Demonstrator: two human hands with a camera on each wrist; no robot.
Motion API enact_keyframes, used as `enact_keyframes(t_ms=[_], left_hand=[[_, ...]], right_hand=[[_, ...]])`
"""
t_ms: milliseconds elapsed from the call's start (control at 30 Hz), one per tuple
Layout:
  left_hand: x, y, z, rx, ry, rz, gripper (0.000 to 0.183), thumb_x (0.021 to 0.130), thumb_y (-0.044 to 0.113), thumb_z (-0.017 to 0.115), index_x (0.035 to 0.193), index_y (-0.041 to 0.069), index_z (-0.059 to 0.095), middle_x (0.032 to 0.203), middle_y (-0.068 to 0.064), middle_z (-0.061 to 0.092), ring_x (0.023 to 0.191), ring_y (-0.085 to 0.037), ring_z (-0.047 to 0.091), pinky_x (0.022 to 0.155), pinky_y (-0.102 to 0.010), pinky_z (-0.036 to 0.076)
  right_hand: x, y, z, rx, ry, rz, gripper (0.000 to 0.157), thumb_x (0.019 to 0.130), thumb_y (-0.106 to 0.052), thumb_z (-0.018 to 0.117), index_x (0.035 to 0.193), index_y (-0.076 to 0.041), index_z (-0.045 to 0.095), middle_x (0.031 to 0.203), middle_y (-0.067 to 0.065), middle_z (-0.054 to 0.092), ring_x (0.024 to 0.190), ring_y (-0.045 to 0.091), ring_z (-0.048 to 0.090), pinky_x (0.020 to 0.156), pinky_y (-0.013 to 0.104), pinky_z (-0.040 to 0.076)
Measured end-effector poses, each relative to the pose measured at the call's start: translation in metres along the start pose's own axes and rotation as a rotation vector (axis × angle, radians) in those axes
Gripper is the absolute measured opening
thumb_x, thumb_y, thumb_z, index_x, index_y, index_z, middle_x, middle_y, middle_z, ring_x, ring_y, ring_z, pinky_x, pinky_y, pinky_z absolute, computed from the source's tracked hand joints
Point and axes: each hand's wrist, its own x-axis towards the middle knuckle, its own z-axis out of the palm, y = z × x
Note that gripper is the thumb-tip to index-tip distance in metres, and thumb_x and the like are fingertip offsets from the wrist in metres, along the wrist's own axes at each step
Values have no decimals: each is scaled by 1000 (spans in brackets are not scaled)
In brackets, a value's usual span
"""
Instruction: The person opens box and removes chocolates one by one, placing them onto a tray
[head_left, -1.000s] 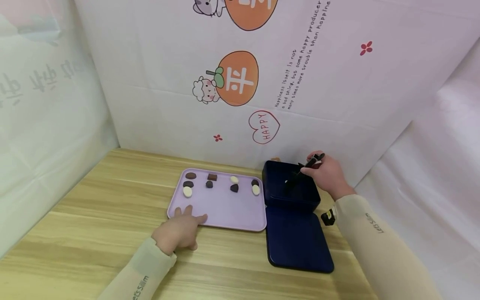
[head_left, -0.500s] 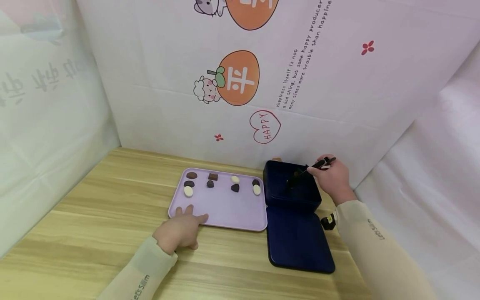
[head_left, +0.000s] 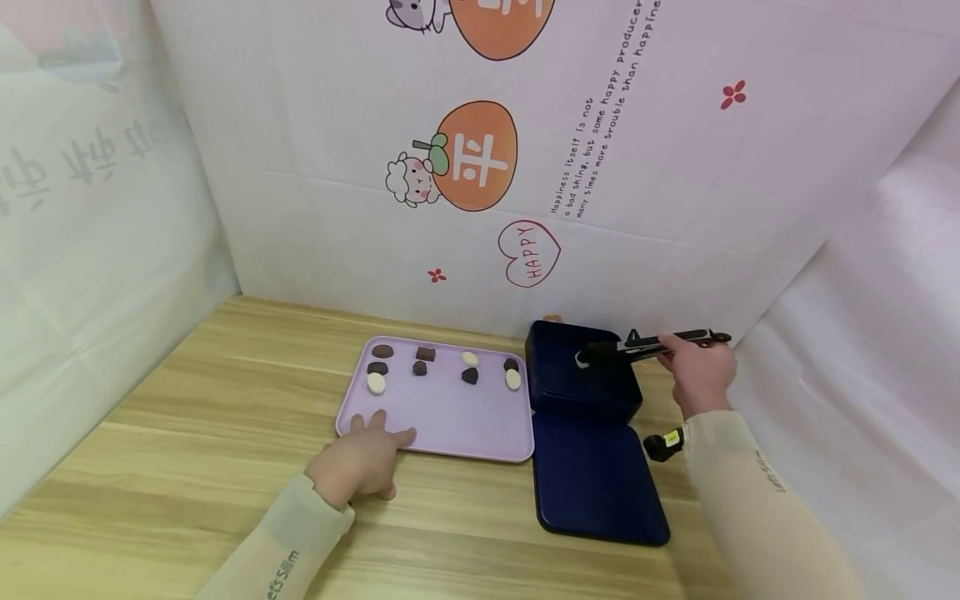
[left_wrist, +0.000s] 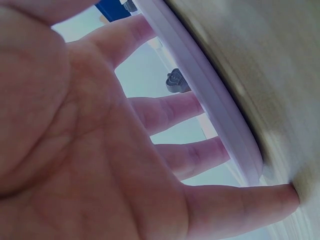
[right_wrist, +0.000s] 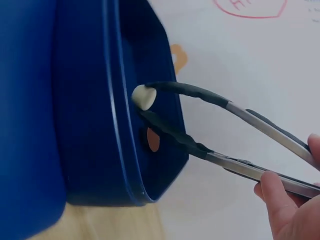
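Note:
My right hand [head_left: 703, 373] grips black-and-silver tongs [right_wrist: 270, 131] over the dark blue box [head_left: 581, 402]. In the right wrist view, the tong tips pinch a white chocolate [right_wrist: 145, 97] inside the box. Below them a brown chocolate [right_wrist: 153, 140] shows, partly hidden by one tong arm. My left hand [head_left: 356, 462] rests at the near left of the lilac tray [head_left: 457, 427], fingers spread and fairly straight. In the left wrist view several fingertips reach over the tray's rim, and one touches the table beside it. Dark, brown and white chocolates stand in short columns on the tray's far half.
The box's flat blue lid [head_left: 600, 483] lies in front of it, right of the tray. Behind stands a white printed backdrop [head_left: 337, 233], close to the box. A black wrist camera [head_left: 663, 446] hangs beside the right sleeve. The wooden table [head_left: 187, 417] extends left and forward.
My right hand has moved right and lower, and the tongs now lie nearer level. A white chocolate now shows between their tips in the box. The left hand and the tray's chocolates have stayed put.

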Motion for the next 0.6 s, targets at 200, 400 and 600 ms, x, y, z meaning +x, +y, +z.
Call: enact_keyframes(t_ms=[200,400,600], left_hand=[[0,0,0,-7,-2,-3,85,71,14,87,147,22,52,157,-29,22,137,-56,21,86,-81,36],[1,-1,1,-8,-4,-3,85,71,15,87,148,22,51,157,-29,22,137,-56,20,87,-81,35],[2,0,1,-8,-6,-4,85,71,14,87,148,22,52,157,-29,22,137,-55,21,87,-81,35]], right_hand=[[-2,-1,1,413,16,100,71,77,-4,85,133,-11,42,122,7,54,86,32,72,78,38,59],[-30,-12,20,562,-104,77,52,79,4,81,118,-6,49,117,10,54,78,31,72,89,43,54],[-68,-15,53,435,-239,-94,35,81,-4,82,105,0,57,111,14,55,91,27,70,86,39,56]])
